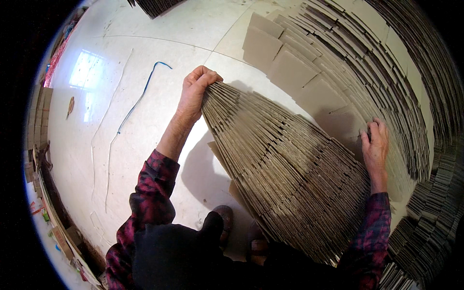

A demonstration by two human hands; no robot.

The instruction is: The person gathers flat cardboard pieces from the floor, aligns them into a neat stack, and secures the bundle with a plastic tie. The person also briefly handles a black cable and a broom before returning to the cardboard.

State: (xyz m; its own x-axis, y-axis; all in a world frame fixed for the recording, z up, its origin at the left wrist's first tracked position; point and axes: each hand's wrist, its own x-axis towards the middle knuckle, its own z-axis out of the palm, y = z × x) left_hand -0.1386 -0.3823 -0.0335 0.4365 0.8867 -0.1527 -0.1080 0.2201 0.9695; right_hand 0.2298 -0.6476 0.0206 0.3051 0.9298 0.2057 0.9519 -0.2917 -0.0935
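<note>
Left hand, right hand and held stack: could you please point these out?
Left hand (pixel 194 91), head view, back of hand.
Right hand (pixel 377 150), head view, back of hand.
Held stack (pixel 285 162), head view, middle of sheet edges.

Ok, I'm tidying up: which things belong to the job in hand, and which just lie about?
Likely in the job:
cardboard bundle, gripped by the left hand
cardboard row by the right hand

Seemingly lying about:
blue-and-white cord
white string

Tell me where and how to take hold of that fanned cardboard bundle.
The fanned cardboard bundle is probably best taken at its narrow far-left end, coming from the left, as the left grip does: the sheet edges converge there into a compact corner, whereas the near end spreads wide and looks harder to span.
</note>
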